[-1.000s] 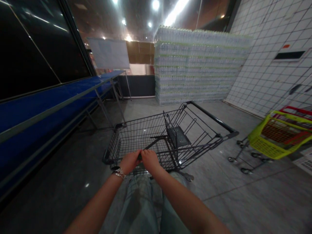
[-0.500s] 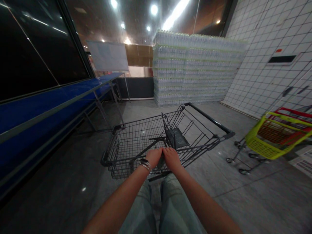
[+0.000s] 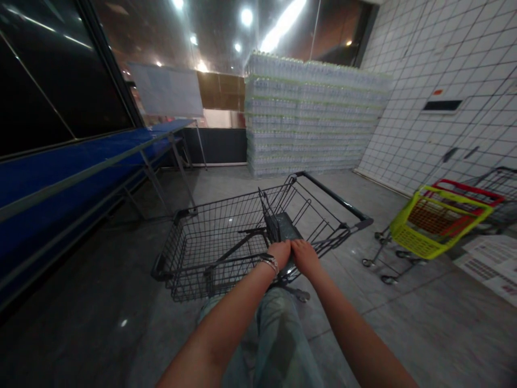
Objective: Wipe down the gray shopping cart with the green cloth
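A black wire shopping cart stands sideways in front of my legs, its handle to the right. Both hands meet at its near top rail, close to the child seat. My left hand, with a bracelet at the wrist, has its fingers closed over the rail. Right beside it, my right hand is closed too, fingers bent downward. Between and below them hangs a dark grey, cloth-like piece, which both hands seem to grip. My fingertips are hidden behind the rail.
Yellow and red basket carts stand at the right by a tiled wall. A tall stack of wrapped water bottles rises at the back. Along the left runs a blue-topped metal table. Grey floor surrounds the cart.
Both hands, still together, have slid right along the cart's near rail toward the handle end, with the grey piece. The whole scene has shifted slightly left as my view turned.
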The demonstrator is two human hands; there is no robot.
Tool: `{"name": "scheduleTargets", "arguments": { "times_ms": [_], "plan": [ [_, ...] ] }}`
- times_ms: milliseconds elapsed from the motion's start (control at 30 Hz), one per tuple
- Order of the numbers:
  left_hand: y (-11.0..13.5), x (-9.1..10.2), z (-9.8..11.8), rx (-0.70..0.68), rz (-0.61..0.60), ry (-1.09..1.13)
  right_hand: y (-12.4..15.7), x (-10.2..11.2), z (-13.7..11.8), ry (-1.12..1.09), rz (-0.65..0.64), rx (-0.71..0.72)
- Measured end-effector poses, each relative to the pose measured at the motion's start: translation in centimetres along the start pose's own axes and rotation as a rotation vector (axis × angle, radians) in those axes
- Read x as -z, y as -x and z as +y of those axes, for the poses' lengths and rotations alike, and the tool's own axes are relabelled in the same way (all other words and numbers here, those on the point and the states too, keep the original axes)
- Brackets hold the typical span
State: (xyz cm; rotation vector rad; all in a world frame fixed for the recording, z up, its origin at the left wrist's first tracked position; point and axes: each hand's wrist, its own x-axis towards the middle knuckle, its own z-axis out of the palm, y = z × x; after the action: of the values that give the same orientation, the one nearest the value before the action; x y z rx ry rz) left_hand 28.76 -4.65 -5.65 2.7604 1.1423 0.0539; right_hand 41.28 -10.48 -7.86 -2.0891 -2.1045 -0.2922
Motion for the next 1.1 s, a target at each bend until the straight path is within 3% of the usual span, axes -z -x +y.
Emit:
{"name": "scheduleTargets", "arguments": {
  "times_ms": [167, 367, 633, 833, 967, 1100],
  "plan": [
    [1.9, -0.3, -1.6, -0.002, 0.009, -0.012, 0.2, -0.1, -2.9, -0.045, 0.059, -0.055],
    [5.4, 0.2, -6.0, 0.025, 0.017, -0.114, -0.1, -1.4, -9.3, -0.143, 0.162, -0.095],
    [13.3, 0.8, -16.5, 0.064, 0.074, -0.153, -1.7, -2.6, -19.6, -0.282, 0.062, 0.153],
    [18.3, 1.6, -23.8, 0.121, 0.066, -0.144, -2.9, -1.7, -25.0, -0.335, 0.001, 0.376],
    [19.6, 2.0, -26.3, 0.118, 0.027, -0.146, -3.6, -1.7, -27.0, -0.35, -0.01, 0.413],
    [20.0, 2.0, -26.9, 0.145, -0.033, -0.165, -4.2, -1.8, -27.9, -0.368, 0.015, 0.414]
  ]
}}
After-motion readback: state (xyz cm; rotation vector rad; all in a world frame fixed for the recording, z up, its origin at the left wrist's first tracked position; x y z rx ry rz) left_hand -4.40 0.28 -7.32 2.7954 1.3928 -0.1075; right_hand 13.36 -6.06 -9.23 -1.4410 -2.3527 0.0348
